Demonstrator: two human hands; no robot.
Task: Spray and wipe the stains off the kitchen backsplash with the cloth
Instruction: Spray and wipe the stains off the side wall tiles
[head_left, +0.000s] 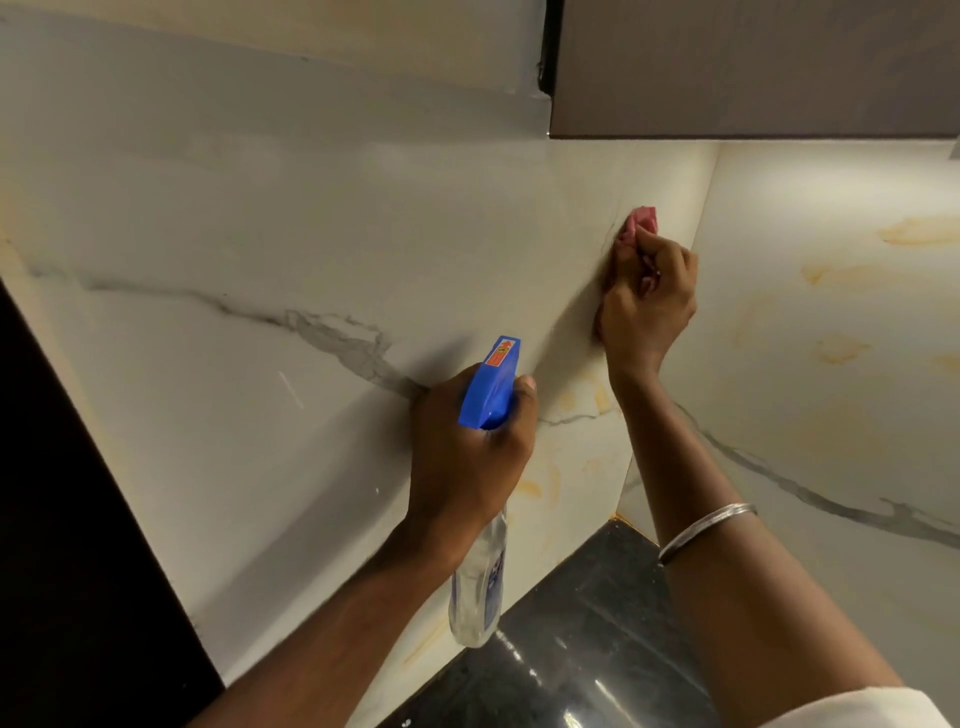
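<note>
the pink cloth (640, 224) is bunched against the marble backsplash (311, 234) near the inner corner, clenched in the right hand (647, 301). yellowish stains (540, 483) mark the wall below it and the side panel. the left hand (467, 457) grips a clear spray bottle (480, 587) by its blue trigger head (493, 387), nozzle apparently toward the wall. a silver bangle (706, 530) circles the right forearm above the black countertop (597, 639).
</note>
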